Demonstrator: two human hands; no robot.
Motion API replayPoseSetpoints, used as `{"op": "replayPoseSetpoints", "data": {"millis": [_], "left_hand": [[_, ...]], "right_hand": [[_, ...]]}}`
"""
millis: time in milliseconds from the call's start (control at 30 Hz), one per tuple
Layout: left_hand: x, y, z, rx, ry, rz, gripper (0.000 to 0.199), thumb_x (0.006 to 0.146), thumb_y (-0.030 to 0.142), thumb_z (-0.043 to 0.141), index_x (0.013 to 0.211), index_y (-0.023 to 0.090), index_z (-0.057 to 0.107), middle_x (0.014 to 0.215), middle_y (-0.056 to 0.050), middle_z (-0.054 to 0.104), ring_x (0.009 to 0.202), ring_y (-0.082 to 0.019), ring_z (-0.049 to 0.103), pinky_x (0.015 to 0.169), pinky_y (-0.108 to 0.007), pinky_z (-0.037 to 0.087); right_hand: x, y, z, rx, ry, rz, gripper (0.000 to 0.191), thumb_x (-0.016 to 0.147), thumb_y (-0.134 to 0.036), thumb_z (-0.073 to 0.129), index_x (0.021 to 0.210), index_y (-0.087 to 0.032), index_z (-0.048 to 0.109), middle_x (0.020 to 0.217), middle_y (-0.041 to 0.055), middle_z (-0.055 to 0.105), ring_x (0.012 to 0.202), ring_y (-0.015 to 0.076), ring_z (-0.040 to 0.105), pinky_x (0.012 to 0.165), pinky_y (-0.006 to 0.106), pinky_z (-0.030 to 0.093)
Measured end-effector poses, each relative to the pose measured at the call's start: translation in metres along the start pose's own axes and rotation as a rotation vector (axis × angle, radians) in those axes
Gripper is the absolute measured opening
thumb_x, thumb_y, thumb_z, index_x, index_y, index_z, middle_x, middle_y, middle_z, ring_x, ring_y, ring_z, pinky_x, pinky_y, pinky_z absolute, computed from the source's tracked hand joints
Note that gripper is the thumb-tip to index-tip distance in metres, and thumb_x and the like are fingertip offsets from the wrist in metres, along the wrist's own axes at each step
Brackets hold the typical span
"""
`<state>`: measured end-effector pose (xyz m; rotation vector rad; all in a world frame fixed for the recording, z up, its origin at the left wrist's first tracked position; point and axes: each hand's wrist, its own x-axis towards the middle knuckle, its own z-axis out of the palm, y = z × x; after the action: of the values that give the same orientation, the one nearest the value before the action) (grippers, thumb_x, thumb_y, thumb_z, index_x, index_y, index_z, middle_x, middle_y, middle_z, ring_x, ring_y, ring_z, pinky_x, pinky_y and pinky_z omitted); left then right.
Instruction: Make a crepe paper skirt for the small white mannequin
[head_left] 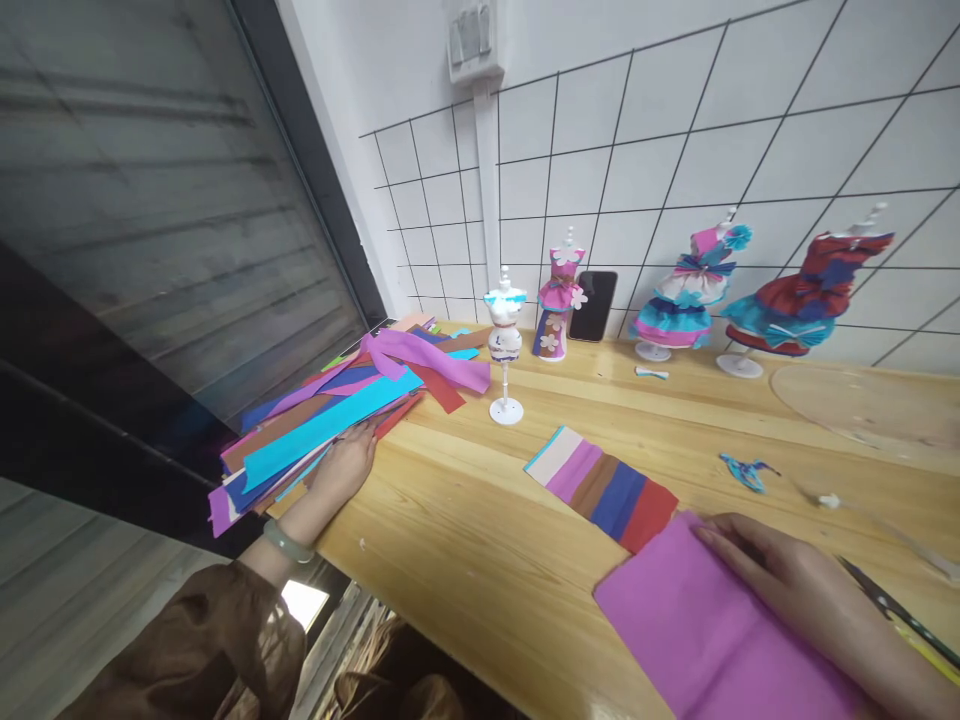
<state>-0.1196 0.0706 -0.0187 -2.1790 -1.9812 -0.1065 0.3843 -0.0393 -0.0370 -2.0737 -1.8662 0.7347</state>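
My left hand (351, 464) is at the near edge of a heap of coloured crepe paper strips (330, 425), its fingers curled in at the strips and the fingertips hidden. At the lower right, my right hand (787, 575) grips a pink crepe paper sheet (675, 610) by its right side, thumb on top. The sheet's upper corner meets a striped crepe paper piece (604, 487) in white, pink, brown, blue and red. Beyond that piece stands a small white dress form (505, 335) with a cyan band around its chest.
Three dressed forms, one pink (561, 295), one blue and pink (686, 290), one red and blue (814, 290), line the wall beside a phone (594, 305). Blue scraps (744, 472), a glue gun-like white tip (829, 501) and scissors (892, 605) lie at right.
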Motion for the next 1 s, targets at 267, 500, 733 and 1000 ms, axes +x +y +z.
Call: {"op": "replayPoseSetpoints", "data": {"millis": [267,500,733,1000], "left_hand": [[-0.007,0.015,-0.013,0.152,-0.021,-0.206,0.036,0.082,0.019,0.033,0.109,0.001,0.048,0.098,-0.024,0.06,0.086,-0.029,0.061,0.073,-0.039,0.046],[-0.032,0.038,-0.045,0.273,-0.148,-0.147,0.038,0.084,0.039,0.031,0.081,0.012,0.059,0.07,-0.016,0.064,0.067,-0.032,0.062,0.058,-0.04,0.046],[-0.021,0.132,-0.058,-0.099,0.11,0.545,0.029,0.084,0.034,0.041,0.101,0.017,0.057,0.108,-0.012,0.059,0.107,-0.027,0.051,0.092,-0.042,0.04],[-0.005,0.229,-0.017,-0.255,0.044,1.027,0.06,0.083,0.055,0.035,0.131,0.02,0.038,0.138,-0.013,0.035,0.132,-0.03,0.019,0.103,-0.045,0.027]], "right_hand": [[-0.002,-0.004,-0.003,0.017,0.009,-0.041,0.04,0.083,-0.059,0.034,0.094,-0.031,0.06,0.101,-0.0024,0.067,0.095,0.0227,0.059,0.076,0.029,0.046],[-0.008,-0.018,-0.012,0.093,0.023,-0.116,0.037,0.084,-0.053,0.037,0.088,-0.025,0.061,0.089,0.0042,0.068,0.08,0.0238,0.061,0.068,0.032,0.045],[-0.009,-0.022,-0.015,0.097,0.06,-0.145,0.038,0.085,-0.051,0.036,0.079,-0.021,0.059,0.074,0.0031,0.065,0.067,0.0197,0.058,0.061,0.029,0.041],[-0.01,-0.023,-0.016,0.174,0.053,-0.159,0.039,0.087,-0.049,0.034,0.082,-0.02,0.06,0.076,0.0033,0.065,0.069,0.0185,0.058,0.062,0.03,0.041]]}}
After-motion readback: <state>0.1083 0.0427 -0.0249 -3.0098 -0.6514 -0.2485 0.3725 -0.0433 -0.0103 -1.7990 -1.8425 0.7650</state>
